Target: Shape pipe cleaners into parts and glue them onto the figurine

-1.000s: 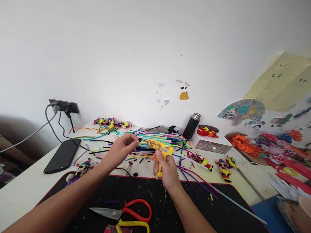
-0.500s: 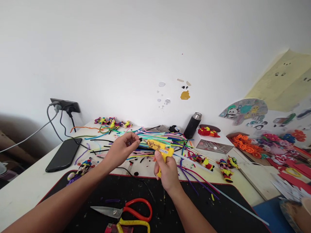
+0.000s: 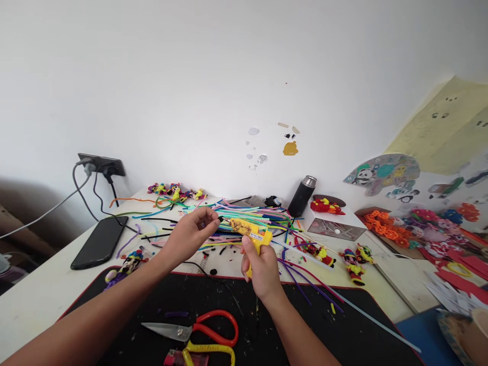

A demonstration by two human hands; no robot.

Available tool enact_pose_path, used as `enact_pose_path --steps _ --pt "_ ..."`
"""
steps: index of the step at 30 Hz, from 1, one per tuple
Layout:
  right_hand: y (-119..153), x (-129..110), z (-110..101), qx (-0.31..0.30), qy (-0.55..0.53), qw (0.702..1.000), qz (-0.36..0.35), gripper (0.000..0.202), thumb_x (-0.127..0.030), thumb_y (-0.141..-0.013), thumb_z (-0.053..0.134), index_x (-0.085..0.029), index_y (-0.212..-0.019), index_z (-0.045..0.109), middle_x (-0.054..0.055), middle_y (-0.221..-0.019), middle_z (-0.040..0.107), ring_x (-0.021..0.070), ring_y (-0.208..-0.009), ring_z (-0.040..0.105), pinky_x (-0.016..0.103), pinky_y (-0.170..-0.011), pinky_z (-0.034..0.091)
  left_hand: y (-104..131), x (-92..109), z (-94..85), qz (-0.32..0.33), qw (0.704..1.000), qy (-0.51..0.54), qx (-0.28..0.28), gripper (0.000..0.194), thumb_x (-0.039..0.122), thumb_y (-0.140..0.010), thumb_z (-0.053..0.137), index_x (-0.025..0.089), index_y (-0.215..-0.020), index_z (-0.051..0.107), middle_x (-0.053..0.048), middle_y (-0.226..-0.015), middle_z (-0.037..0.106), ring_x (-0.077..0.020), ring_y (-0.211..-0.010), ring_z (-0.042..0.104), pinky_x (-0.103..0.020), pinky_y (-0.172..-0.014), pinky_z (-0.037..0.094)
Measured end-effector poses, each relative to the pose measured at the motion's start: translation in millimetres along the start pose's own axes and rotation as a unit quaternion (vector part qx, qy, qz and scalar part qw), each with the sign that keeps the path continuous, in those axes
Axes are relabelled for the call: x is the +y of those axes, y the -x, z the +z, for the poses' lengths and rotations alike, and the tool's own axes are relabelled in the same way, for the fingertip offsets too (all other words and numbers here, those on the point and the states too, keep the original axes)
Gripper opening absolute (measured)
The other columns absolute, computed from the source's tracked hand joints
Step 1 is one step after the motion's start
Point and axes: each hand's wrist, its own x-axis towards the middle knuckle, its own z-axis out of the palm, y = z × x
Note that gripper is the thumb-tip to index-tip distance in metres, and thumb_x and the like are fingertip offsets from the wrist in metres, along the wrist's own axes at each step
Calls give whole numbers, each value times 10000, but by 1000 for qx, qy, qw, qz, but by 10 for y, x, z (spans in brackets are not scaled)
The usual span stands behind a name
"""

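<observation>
My right hand point(image 3: 262, 267) is wrapped round the handle of a yellow hot glue gun point(image 3: 244, 229), whose stained nozzle points left. Between the fingertips of my left hand point(image 3: 196, 229) is a small black fuzzy piece point(image 3: 220, 219), right at the nozzle tip; whether the two touch I cannot tell. Behind both hands lies a pile of coloured pipe cleaners point(image 3: 251, 211). Below them, scissors point(image 3: 190, 331) with one red and one yellow handle rest on a black mat point(image 3: 305, 325).
A phone point(image 3: 99, 243) lies at left near a wall socket point(image 3: 102, 164) with cables. Small pipe-cleaner figures point(image 3: 354, 267) stand about the table. A black flask point(image 3: 302, 197) and a white box point(image 3: 335, 223) are at the back right. A red lighter point(image 3: 173, 358) sits by the scissors.
Both hands, the black piece and the glue gun keep nearly the same place. The whole view has shifted very slightly.
</observation>
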Motion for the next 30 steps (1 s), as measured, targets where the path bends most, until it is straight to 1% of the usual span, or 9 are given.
enact_pose_path --steps 12,18,30 --pt "9 3 12 2 2 1000 1 678 -845 -776 613 -192 -597 566 -29 -377 453 97 -307 396 238 -353 292 5 9 1 5 1000 -11 -2 202 417 -885 659 222 -848 621 30 -697 546 -155 -622 485 -254 -570 376" --pt "12 -6 15 2 4 1000 2 694 -866 -760 609 -194 -593 562 -28 -369 450 96 -304 395 236 -352 294 5 -5 4 5 1000 -16 -4 208 423 -906 635 220 -866 615 26 -711 549 -155 -635 486 -257 -578 377" --pt "6 16 8 6 3 1000 5 683 -856 -765 615 -194 -604 568 -31 -377 451 100 -305 399 237 -348 294 11 33 -6 1 1000 -8 5 224 439 -882 646 222 -839 610 29 -697 548 -158 -633 490 -255 -580 377"
